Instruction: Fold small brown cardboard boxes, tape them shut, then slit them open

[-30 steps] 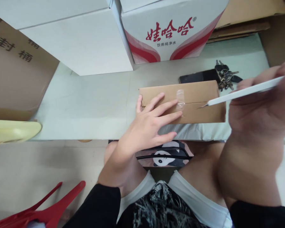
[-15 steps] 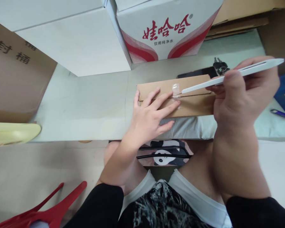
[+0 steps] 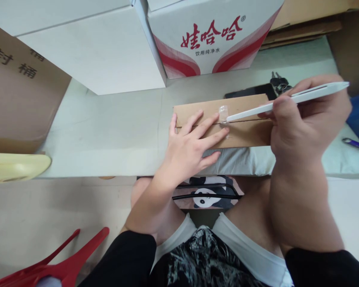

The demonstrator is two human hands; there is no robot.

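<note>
A small brown cardboard box lies on the pale covered table, its top flaps meeting along a lengthwise seam. A short strip of clear tape crosses that seam. My left hand rests flat on the box's left part with the fingers spread. In my right hand is a slim white utility knife, gripped between thumb and fingers. Its tip touches the seam at the tape. My right hand hides part of the box's right end.
Behind the box lie a black phone and keys. White cartons and a red-and-white carton stand at the back. A purple-handled tool lies right, a yellow object left. A red stool stands below.
The knife's tip has come down onto the seam at the tape, and its rear end has shifted left and lower. My left hand stays in place on the box.
</note>
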